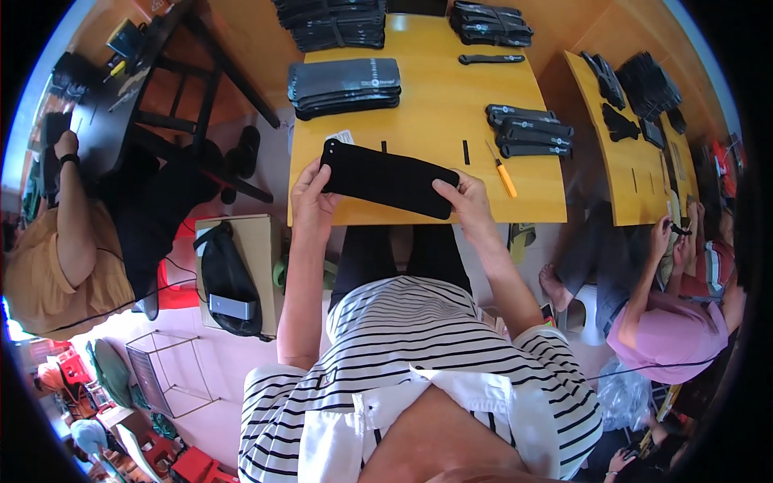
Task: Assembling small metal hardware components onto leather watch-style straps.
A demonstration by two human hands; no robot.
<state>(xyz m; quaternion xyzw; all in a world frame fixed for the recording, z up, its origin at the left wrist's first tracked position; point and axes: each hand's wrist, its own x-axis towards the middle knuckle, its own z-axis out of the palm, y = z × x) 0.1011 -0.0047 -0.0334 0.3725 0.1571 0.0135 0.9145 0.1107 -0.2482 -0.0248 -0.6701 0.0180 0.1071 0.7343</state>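
Stretched between my hands, over the near edge of the yellow table (pixel 435 105), is a flat black fabric strip (pixel 386 177) with rounded corners and two small light dots at its left end. My left hand (pixel 310 189) pinches that left end, thumb on top. The strip's right end, slightly lower, is gripped by my right hand (pixel 467 197), its thumb also on the upper face. A white printed label (pixel 341 137) lies partly hidden behind the strip. To the right of it rests a screwdriver-like tool (pixel 504 173) with an orange-yellow handle and thin shaft.
Stacks of dark packaged pieces (pixel 345 87) and bundled straps (pixel 527 129) sit on the table, with more piles at its far edge. Left of me stands a cardboard box (pixel 270 274) with a black bag (pixel 225 278). People work at side tables (pixel 628 177) on both sides.
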